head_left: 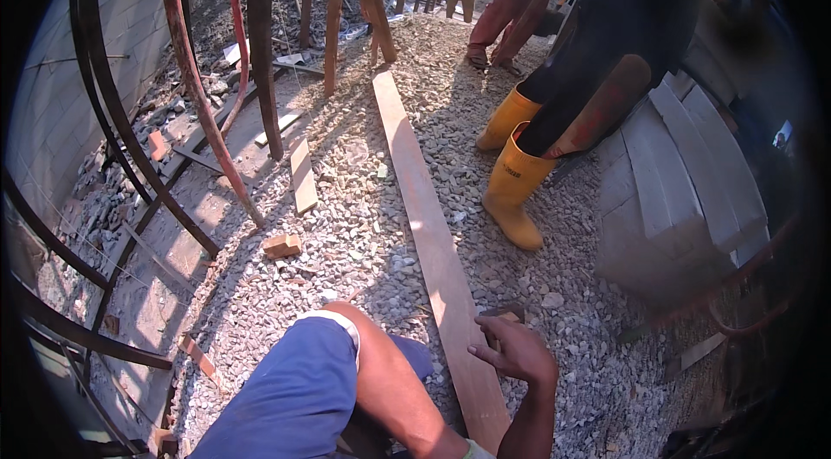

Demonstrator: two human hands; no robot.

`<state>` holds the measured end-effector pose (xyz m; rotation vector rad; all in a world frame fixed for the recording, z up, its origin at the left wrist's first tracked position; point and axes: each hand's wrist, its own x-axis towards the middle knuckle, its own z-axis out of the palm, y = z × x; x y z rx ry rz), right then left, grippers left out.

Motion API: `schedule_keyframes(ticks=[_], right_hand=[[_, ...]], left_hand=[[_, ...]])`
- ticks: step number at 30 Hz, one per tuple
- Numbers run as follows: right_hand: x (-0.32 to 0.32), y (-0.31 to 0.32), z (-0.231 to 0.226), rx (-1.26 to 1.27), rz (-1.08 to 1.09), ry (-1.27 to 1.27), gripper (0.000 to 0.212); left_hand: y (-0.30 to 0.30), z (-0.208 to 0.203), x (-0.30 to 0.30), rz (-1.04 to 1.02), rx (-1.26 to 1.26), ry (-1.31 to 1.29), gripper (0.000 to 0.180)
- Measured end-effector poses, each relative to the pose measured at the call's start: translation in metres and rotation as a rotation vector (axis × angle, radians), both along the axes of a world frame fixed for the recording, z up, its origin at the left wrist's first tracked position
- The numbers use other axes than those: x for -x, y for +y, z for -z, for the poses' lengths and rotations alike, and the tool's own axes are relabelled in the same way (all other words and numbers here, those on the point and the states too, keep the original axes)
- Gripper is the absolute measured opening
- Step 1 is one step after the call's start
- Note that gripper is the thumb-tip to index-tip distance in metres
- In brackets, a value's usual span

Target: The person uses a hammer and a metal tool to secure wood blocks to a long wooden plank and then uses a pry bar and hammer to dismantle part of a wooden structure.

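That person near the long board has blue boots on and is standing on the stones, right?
Not quite: the boots are yellow, not blue, as the head view shows. The person is indeed near the long board, standing on the stones.

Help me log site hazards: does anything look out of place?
Possibly: a small tan block and short board lie scattered on the gravel left of the long plank, at differing angles, like stray offcuts.
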<state>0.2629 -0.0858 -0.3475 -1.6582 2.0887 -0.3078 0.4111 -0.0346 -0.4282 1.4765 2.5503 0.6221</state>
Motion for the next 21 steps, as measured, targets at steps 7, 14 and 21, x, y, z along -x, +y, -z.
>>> schedule_keyframes(ticks=[7, 14, 21], right_hand=[[-0.001, 0.013, 0.023, 0.038, 0.022, -0.061, 0.061], [-0.01, 0.016, 0.036, 0.011, 0.08, -0.129, 0.061], [-0.022, 0.018, 0.048, -0.009, 0.109, -0.204, 0.061]], left_hand=[[-0.004, 0.0, 0.001, -0.025, -0.01, -0.004, 0.038], [-0.004, 0.001, 0.0, -0.034, -0.004, -0.001, 0.039], [-0.008, 0.001, 0.0, -0.04, -0.001, 0.007, 0.041]])
